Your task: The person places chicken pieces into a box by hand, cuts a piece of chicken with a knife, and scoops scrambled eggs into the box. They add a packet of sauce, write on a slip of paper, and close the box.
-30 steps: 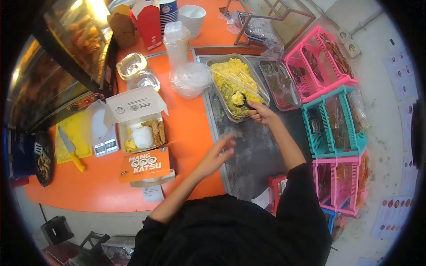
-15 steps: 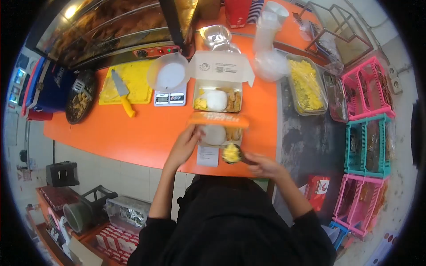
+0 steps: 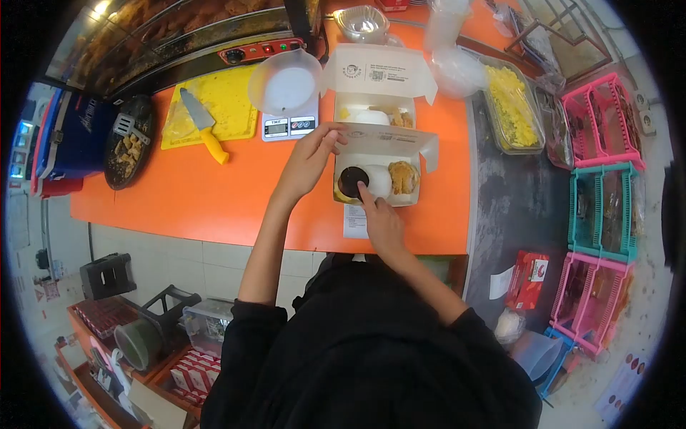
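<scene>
— The near meal box [image 3: 379, 179], where does it sit?
— On the orange counter [image 3: 236, 193], just in front of a second open box [image 3: 375, 114]; its lid stands raised.
— And the hands?
— The left hand [image 3: 309, 159] pinches the lid's [image 3: 382, 139] left edge. The right hand [image 3: 382, 222] grips a dark spoon [image 3: 352, 181], turned bowl-down inside the box, beside the white rice and a fried piece.
</scene>
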A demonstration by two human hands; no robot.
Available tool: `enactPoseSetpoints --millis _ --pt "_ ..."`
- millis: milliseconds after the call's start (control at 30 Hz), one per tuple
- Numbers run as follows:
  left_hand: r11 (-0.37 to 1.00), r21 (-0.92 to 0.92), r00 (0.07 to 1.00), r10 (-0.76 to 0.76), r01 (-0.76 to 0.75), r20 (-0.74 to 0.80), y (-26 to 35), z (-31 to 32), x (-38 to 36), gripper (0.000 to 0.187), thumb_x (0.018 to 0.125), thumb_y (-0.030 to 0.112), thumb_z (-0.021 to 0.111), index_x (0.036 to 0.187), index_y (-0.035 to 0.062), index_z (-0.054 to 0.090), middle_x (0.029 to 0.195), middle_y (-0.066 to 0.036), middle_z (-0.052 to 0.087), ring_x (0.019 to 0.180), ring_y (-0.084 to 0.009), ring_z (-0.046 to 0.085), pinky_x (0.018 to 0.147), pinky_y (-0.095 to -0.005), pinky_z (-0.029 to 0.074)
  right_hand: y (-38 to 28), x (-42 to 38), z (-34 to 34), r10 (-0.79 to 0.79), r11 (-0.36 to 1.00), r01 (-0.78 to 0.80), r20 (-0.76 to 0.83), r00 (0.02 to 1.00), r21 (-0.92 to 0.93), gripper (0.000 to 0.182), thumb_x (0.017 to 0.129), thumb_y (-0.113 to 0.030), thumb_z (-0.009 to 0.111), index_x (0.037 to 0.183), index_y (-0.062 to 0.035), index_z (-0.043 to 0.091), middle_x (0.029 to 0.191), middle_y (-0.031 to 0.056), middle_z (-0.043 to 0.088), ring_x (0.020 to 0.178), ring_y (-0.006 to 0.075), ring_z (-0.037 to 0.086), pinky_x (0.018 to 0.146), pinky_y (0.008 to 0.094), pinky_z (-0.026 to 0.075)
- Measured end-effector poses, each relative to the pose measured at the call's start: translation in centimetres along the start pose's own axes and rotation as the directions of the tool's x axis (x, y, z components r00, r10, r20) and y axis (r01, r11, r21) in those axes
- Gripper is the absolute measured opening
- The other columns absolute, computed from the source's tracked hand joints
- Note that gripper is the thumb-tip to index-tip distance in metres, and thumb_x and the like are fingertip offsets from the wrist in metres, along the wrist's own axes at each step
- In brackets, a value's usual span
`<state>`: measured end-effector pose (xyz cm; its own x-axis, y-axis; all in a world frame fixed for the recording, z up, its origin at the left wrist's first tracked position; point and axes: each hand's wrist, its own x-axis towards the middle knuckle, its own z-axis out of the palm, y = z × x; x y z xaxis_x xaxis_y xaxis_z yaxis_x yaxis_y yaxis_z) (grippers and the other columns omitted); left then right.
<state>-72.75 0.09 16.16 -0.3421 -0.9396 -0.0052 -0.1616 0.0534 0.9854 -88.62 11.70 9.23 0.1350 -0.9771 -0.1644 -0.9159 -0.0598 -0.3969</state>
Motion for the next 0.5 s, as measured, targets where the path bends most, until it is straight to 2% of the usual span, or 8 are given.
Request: enactPoseSetpoints --millis 100,233,300,367,400,433,467,500 --pt "1.0 -0.011 1.0 0.012 -0.012 0.001 -0.4 0.0 0.6 0.032 0.093 0.025 0.04 0.107 -0.0011 0.052 0.086 -0.008 0.058 0.077 -0.015 0.052 0.073 -0.027 0.043 1.1 -0.6 0.6 -0.154 0.984 0.136 -0.172 0.973 -0.112 0.054 0.082 -0.006 0.042 0.134 -0.0208 0.034 0.076 0.0109 0.049 0.068 0.0267 0.053 0.058 0.0395 0.046" --pt "0.998 0.048 0.999 0.034 -0.033 -0.017 -0.2 0.2 1.0 0.031 0.091 0.024 0.042 0.107 -0.0002 0.053 0.087 -0.007 0.059 0.078 -0.0142 0.052 0.072 -0.0259 0.042 2.7 -0.3 -1.3 -0.232 0.971 0.212 -0.229 0.945 -0.111 0.049 0.082 -0.006 0.049 0.129 -0.0224 0.042 0.074 0.0074 0.048 0.065 0.0225 0.054 0.053 0.0336 0.048" --pt "0.998 0.046 0.999 0.04 -0.039 -0.025 -0.4 0.2 1.1 0.03 0.091 0.024 0.043 0.106 0.0003 0.054 0.087 -0.006 0.059 0.078 -0.0136 0.052 0.071 -0.0255 0.042 5.5 -0.5 -3.5 -0.38 0.925 0.338 -0.388 0.839 -0.176 0.049 0.081 -0.003 0.051 0.127 -0.0179 0.044 0.085 0.0087 0.054 0.075 0.0236 0.057 0.056 0.0335 0.048" --pt "0.994 0.111 0.997 -0.015 0.023 -0.074 -0.1 0.5 1.1 0.029 0.091 0.023 0.043 0.106 0.0009 0.054 0.088 -0.005 0.059 0.079 -0.0133 0.053 0.072 -0.0256 0.042 11.8 1.3 -6.5 -0.375 0.898 0.431 -0.67 0.641 -0.09 0.044 0.082 -0.004 0.053 0.125 -0.012 0.045 0.102 0.013 0.056 0.086 0.0283 0.058 0.066 0.0364 0.048" --pt "0.993 0.111 0.997 -0.019 0.027 -0.081 -0.2 0.6 1.1 0.029 0.091 0.023 0.043 0.106 0.0009 0.054 0.088 -0.005 0.059 0.079 -0.0133 0.053 0.072 -0.0256 0.042 13.8 1.3 -9.7 -0.322 0.947 0.22 -0.741 0.59 -0.236 0.037 0.086 -0.006 0.049 0.123 -0.0079 0.045 0.112 0.0172 0.055 0.093 0.0328 0.058 0.074 0.0398 0.046" --pt "0.993 0.116 0.996 -0.011 0.021 -0.088 -0.2 0.7 1.1 0.028 0.091 0.022 0.044 0.106 0.0011 0.054 0.089 -0.005 0.059 0.08 -0.0132 0.053 0.072 -0.0256 0.042 15.5 2.1 -13.7 -0.116 0.988 0.148 -0.794 0.597 -0.033 0.038 0.088 -0.009 0.045 0.126 -0.0082 0.04 0.112 0.0208 0.054 0.094 0.0354 0.057 0.079 0.0413 0.043" --pt "0.992 0.123 0.995 -0.003 0.015 -0.097 -0.1 0.8 1.2 0.028 0.09 0.022 0.044 0.106 0.0014 0.054 0.089 -0.005 0.06 0.081 -0.0131 0.053 0.073 -0.0256 0.042 17.2 2.8 -16.1 0.207 0.977 -0.101 -0.755 0.622 0.186 0.04 0.091 -0.016 0.042 0.13 -0.0121 0.035 0.106 0.0222 0.057 0.092 0.0377 0.057 0.076 0.0442 0.043" --pt "0.992 0.128 0.994 -0.007 0.021 -0.108 -0.2 1.0 1.3 0.028 0.09 0.022 0.044 0.106 0.0014 0.054 0.089 -0.005 0.06 0.081 -0.0131 0.053 0.073 -0.0256 0.042 19.8 3.0 -18.1 0.494 0.868 -0.401 -0.587 0.641 0.292 0.041 0.092 -0.024 0.039 0.131 -0.0176 0.032 0.096 0.0225 0.06 0.089 0.0401 0.057 0.073 0.0473 0.042"
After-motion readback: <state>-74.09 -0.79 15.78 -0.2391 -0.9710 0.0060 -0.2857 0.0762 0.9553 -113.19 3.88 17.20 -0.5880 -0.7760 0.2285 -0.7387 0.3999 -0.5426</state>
